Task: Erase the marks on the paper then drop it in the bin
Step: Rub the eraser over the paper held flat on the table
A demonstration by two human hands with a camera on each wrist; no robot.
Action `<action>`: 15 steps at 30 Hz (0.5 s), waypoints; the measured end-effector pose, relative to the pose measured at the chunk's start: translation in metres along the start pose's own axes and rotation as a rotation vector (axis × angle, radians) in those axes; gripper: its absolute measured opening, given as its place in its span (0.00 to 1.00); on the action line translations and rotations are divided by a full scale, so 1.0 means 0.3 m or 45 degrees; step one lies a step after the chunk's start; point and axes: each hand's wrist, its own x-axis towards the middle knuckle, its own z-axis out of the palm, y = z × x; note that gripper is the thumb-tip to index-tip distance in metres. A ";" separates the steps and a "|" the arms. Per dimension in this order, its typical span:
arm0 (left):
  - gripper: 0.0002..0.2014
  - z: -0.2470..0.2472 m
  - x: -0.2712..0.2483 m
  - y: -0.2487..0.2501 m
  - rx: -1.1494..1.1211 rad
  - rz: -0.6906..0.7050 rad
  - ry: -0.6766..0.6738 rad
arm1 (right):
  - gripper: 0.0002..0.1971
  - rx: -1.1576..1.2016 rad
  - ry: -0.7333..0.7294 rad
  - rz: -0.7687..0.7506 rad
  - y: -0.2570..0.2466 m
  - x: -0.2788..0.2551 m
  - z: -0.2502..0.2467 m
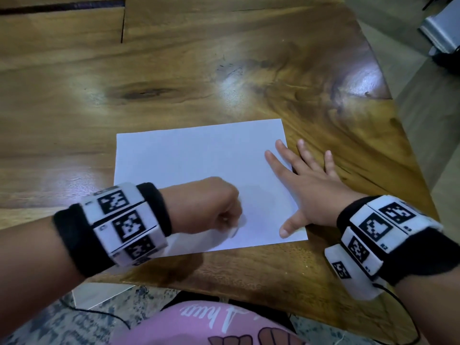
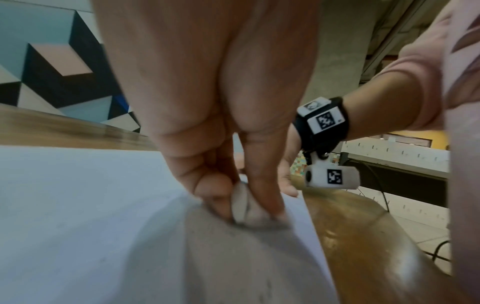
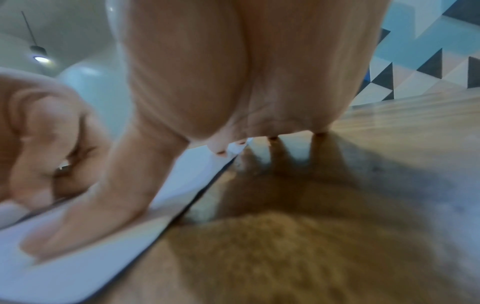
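Observation:
A white sheet of paper (image 1: pixel 199 165) lies flat on the wooden table (image 1: pixel 174 70), near its front edge. My left hand (image 1: pixel 219 210) is curled over the sheet's lower middle and pinches a small white eraser (image 2: pixel 244 205) against the paper (image 2: pixel 78 205). My right hand (image 1: pixel 303 185) lies flat with fingers spread on the sheet's right edge, its thumb and two fingers on the paper (image 3: pixel 78 257) and the others on the wood. I cannot make out any marks on the sheet. No bin is in view.
The table's right edge (image 1: pixel 403 145) slants away just beyond my right hand, with floor past it. A grey object (image 1: pixel 443 28) stands on the floor at the top right. A black cable (image 1: pixel 403 317) runs from my right wristband off the table's front edge.

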 end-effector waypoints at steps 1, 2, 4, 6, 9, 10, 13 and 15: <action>0.06 0.001 -0.012 -0.006 0.000 -0.031 -0.071 | 0.74 -0.001 0.000 0.002 0.000 0.001 0.000; 0.06 -0.006 -0.013 -0.007 -0.013 -0.057 -0.079 | 0.74 -0.001 -0.001 0.003 -0.001 0.001 -0.001; 0.05 -0.040 0.019 -0.004 -0.057 -0.106 0.104 | 0.73 -0.003 -0.002 0.002 -0.002 0.001 0.000; 0.05 -0.075 0.066 0.009 -0.050 -0.130 0.321 | 0.73 -0.007 0.000 0.007 -0.001 0.000 0.002; 0.06 -0.043 0.067 0.012 -0.036 -0.071 0.400 | 0.73 -0.009 0.003 0.006 -0.001 0.001 0.001; 0.05 -0.023 0.043 0.011 -0.058 -0.035 0.380 | 0.73 -0.005 0.004 0.006 -0.001 0.001 0.001; 0.01 0.022 -0.040 0.003 -0.146 -0.044 0.176 | 0.73 -0.001 0.002 0.004 0.000 0.000 0.001; 0.03 0.023 -0.049 0.000 -0.139 -0.055 0.117 | 0.73 -0.006 0.000 0.003 -0.001 0.000 0.000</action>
